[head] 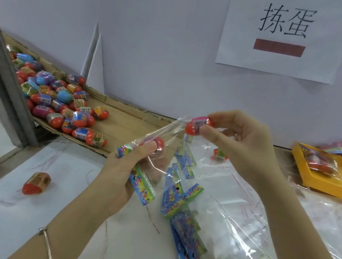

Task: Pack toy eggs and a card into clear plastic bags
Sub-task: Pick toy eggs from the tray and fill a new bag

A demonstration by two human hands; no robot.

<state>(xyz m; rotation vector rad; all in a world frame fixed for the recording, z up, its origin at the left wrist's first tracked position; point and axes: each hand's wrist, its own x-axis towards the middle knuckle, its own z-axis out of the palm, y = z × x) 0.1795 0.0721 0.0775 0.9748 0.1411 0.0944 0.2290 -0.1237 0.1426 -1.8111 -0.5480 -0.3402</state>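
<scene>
My left hand (pixel 125 167) grips a clear plastic bag (pixel 165 129) above the table; inside it show a colourful card (pixel 142 187) and a red toy egg (pixel 158 144) under my thumb. At the bag's open mouth my right hand (pixel 239 142) pinches a red egg with a pink label (pixel 197 125). A fan of blue and green cards (pixel 181 197) lies on the table below my hands. Several loose eggs (pixel 61 103) are piled on a cardboard sheet (pixel 122 114) at the left.
A stack of clear bags (pixel 252 214) lies under my right arm. A yellow tray (pixel 318 182) at the right holds filled bags. Single eggs lie on the table, one near the cards (pixel 220 153) and another left of my forearm (pixel 36 182). A grey metal post (pixel 3 87) stands at the left.
</scene>
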